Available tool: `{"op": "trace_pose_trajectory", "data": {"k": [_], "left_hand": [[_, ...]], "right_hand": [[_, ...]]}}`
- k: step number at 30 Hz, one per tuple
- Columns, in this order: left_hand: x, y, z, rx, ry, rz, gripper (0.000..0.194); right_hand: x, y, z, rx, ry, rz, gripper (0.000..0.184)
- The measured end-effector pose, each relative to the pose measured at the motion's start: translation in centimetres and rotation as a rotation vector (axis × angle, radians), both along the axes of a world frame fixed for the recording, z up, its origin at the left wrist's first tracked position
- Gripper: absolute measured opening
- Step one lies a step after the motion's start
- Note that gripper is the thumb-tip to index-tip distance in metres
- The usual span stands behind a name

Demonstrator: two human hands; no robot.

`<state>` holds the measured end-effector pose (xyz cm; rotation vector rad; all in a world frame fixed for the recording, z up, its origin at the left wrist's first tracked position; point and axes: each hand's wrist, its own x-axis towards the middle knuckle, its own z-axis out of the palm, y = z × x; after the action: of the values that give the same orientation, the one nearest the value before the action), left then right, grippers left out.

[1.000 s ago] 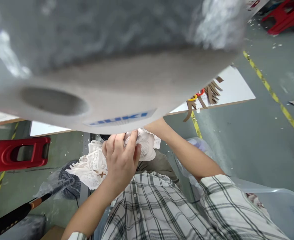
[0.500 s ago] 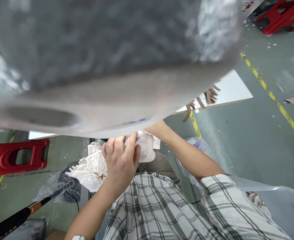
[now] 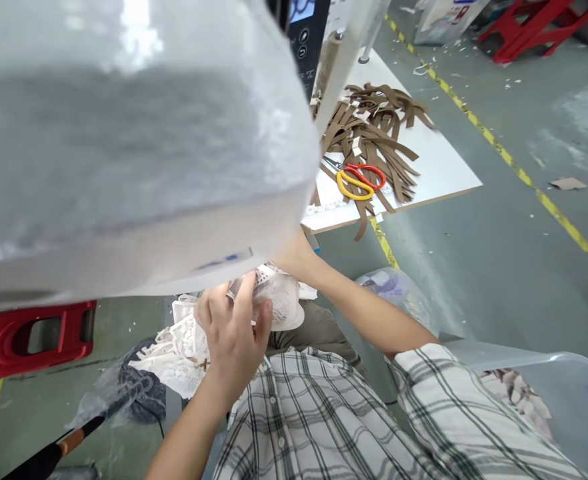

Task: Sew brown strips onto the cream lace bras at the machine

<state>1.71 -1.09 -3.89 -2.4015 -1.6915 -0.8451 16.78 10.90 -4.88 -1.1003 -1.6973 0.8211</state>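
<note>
None legible; blue lettering (image 3: 231,257) on machine (image 3: 139,180) blurred.

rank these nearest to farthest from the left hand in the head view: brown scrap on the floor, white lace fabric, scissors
1. White lace fabric: at the left hand, touching it.
2. Scissors: up and to the right, on the white table.
3. Brown scrap: far right, on the floor.

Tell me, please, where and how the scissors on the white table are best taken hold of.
Probably by the handle loops, coming from above and the right: the scissors lie on the brown strips with their red and yellow loops to the right, while the blades point left, toward the white machine.
</note>
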Motion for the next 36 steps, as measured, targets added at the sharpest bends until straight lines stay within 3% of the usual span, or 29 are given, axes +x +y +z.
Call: {"op": "trace_pose_trajectory", "data": {"k": [5,8,12,19,36], "left_hand": [[-1.1,0.1,-0.6,-0.039,-0.202,0.025,0.052],[-1.6,0.3,-1.0,-0.262,-0.471,0.067,0.046],[-1.8,0.6,-1.4,-0.543,-0.757,0.074,0.039],[-1.7,0.9,-1.2,-0.544,-0.756,0.116,0.042],[-2.0,0.5,-0.8,-0.505,-0.831,0.131,0.045]], "right_hand": [[0.6,-1.1,-0.8,-0.020,0.148,-0.038,0.016],[1.0,-2.1,-1.4,-0.050,0.217,-0.100,0.017],[1.3,-3.3,-2.0,-0.084,0.304,-0.071,0.016],[1.2,-4.9,-2.5,-0.219,0.360,0.004,0.024],[1.1,-6.9,-2.5,-0.181,0.211,0.006,0.040]]}}
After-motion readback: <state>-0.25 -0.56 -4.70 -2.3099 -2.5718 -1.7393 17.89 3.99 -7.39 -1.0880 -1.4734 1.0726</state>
